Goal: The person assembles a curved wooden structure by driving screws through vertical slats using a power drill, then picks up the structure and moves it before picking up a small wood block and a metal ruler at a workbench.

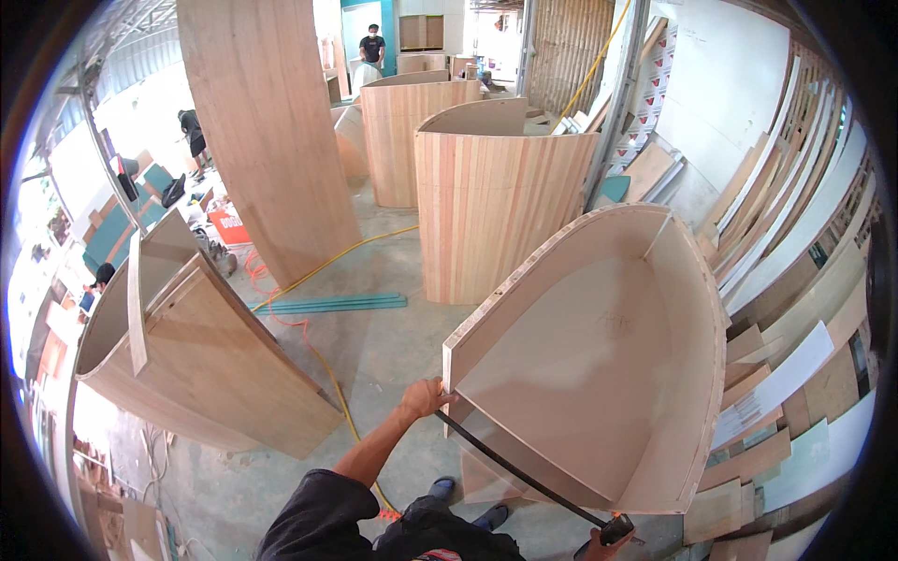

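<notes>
A large curved plywood cabinet shell [580,323] stands before me at the right, its open side facing up, with a pale panel inside. Across its near edge runs a long black bar clamp [524,474] with small orange parts at its ends. My left hand [423,398] is closed around the clamp's far-left end, against the shell's left corner. At the lower edge of the view, my right hand [603,548] grips the clamp's black block by the shell's near right corner. That hand is partly cut off by the picture's edge.
Another curved shell [206,365] leans at left beside a tall wooden panel [271,140]. Striped curved units [505,210] stand ahead. Teal strips [332,304] and a yellow hose [341,397] lie on the floor. Stacked boards [786,374] line the right. A person [372,47] stands far back.
</notes>
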Tool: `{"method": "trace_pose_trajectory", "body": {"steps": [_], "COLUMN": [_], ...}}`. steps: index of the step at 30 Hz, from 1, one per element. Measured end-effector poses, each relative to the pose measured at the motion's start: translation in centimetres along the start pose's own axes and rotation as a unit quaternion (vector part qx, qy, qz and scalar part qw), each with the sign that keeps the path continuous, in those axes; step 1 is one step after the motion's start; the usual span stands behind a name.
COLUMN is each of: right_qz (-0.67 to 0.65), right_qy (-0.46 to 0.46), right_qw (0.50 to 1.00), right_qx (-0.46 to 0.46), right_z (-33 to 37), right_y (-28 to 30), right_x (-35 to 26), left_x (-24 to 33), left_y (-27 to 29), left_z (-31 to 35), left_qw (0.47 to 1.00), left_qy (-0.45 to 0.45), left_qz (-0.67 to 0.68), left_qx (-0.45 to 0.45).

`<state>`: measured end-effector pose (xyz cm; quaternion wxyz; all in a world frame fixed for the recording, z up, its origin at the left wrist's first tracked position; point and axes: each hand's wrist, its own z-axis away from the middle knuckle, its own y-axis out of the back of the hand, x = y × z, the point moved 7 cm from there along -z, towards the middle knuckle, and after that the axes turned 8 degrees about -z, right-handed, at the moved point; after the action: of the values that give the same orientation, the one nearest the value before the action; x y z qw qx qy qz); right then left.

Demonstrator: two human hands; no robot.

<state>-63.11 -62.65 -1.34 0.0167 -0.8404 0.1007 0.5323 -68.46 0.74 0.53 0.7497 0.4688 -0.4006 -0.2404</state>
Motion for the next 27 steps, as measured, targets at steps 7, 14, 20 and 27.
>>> {"method": "trace_pose_trajectory", "body": {"steps": [7, 14, 20, 27], "right_qz": [-0.009, -0.054, -0.008, 0.032], "right_qy": [-0.175, -0.14, -0.175, -0.198], "right_qw": [0.984, 0.989, 0.984, 0.978], "right_qx": [0.027, -0.002, -0.028, -0.062], "right_z": [-0.8, 0.1, -0.2, -0.1], "right_y": [-2.8, -1.5, -5.2, -6.7], "right_x": [-4.5, -1.8, -1.6, -0.9], "left_x": [0.0, -0.6, -8.7, -14.2], "left_y": [1.1, -1.6, -13.7, -19.8], "left_z": [1.2, 1.3, 6.2, 12.6], "left_qw": [1.0, 0.998, 0.963, 0.927], "left_qy": [0.019, 0.023, 0.086, 0.161], "left_qz": [-0.009, -0.048, -0.171, -0.207], "left_qx": [0.02, -0.018, -0.188, -0.268]}}
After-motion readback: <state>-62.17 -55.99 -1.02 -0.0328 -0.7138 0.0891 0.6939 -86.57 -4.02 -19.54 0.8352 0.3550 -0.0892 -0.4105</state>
